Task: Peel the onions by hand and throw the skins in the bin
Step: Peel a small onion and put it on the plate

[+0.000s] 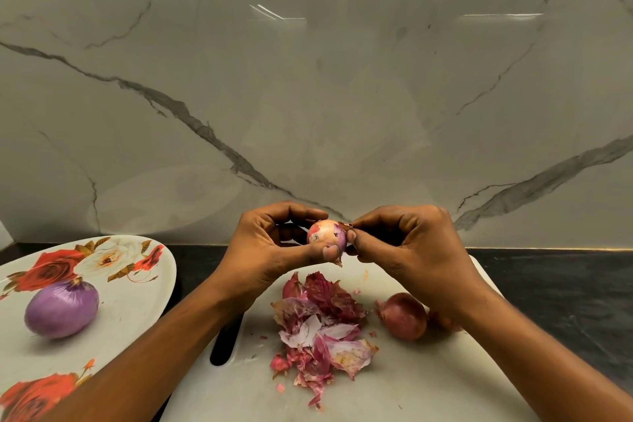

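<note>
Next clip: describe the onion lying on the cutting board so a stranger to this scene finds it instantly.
Find the white cutting board at centre. Right of its heap of skins lies a small onion. Unlike the glossy purple peeled onion on the floral plate and the half-peeled onion held up above the board, it wears its full reddish-brown dry skin.

Home kitchen: marble-look backsplash (308,96), dark countertop (565,284), white cutting board (411,387), floral plate (137,301).
</note>
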Action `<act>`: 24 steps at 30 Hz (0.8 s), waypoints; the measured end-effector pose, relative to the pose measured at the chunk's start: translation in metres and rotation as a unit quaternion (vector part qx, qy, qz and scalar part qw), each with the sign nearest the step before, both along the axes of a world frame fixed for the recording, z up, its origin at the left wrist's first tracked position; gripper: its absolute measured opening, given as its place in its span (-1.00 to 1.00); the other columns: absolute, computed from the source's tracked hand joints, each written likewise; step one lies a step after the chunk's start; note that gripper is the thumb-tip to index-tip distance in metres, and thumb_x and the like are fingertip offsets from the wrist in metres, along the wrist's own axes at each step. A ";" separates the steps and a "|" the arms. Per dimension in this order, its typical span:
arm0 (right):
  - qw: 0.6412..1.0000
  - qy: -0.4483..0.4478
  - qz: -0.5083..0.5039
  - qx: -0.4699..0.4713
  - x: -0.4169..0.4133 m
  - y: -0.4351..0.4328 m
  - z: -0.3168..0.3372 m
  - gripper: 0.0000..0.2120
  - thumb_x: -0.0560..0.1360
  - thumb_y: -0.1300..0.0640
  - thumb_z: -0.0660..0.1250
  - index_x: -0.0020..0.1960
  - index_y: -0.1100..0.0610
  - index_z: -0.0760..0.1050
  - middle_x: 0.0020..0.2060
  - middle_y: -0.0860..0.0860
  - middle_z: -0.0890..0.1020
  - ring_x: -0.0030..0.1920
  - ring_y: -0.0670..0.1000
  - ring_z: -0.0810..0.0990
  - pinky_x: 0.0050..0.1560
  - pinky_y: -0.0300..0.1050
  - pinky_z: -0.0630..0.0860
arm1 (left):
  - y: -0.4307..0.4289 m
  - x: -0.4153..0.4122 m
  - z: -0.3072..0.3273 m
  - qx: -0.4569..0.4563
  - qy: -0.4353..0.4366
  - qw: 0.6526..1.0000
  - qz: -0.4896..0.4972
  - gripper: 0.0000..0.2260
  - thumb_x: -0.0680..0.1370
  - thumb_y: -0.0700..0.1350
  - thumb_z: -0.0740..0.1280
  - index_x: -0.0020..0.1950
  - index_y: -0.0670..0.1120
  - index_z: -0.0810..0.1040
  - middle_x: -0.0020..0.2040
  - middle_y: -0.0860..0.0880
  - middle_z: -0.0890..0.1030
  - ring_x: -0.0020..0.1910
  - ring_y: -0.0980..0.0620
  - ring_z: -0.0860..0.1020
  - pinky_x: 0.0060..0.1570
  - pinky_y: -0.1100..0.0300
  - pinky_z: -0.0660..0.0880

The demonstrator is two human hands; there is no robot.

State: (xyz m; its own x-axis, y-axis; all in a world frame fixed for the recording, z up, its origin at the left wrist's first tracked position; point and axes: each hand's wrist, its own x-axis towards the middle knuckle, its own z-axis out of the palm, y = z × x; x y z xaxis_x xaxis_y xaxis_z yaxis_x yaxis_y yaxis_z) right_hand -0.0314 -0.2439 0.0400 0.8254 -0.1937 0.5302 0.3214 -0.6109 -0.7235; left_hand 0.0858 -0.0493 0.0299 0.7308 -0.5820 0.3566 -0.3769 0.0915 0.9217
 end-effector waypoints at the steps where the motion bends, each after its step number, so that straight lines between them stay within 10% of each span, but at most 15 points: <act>1: 1.000 0.001 -0.003 0.000 0.000 -0.001 -0.001 -0.86 0.50 0.06 0.53 0.03 0.07 0.76 -0.22 -0.09 0.77 -0.20 -0.06 0.76 -0.17 -0.01 0.73 | 0.000 0.000 0.000 -0.001 0.002 1.000 -0.002 -0.54 0.25 -0.08 0.64 0.13 -0.07 0.70 0.03 -0.04 0.76 0.02 -0.08 0.74 -0.07 0.13 0.70; 24: 0.987 0.124 0.023 0.098 0.000 -0.006 0.008 -0.82 0.51 0.29 0.53 0.11 0.16 0.74 -0.20 0.04 0.79 -0.16 0.03 0.79 -0.04 -0.01 0.74 | 0.003 0.002 0.003 -0.081 0.108 0.984 -0.113 -0.57 0.37 -0.07 0.55 0.25 0.01 0.72 0.23 -0.16 0.70 0.22 -0.22 0.68 0.09 0.08 0.66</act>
State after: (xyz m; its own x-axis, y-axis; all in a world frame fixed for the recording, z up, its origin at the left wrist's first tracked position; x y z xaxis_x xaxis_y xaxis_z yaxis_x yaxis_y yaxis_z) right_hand -0.0310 -0.2497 0.0482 0.9353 -0.2314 0.2678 0.1445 -0.4411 -0.8858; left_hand 0.0876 -0.0466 0.0325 0.6580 -0.6868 0.3088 -0.1262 0.3037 0.9444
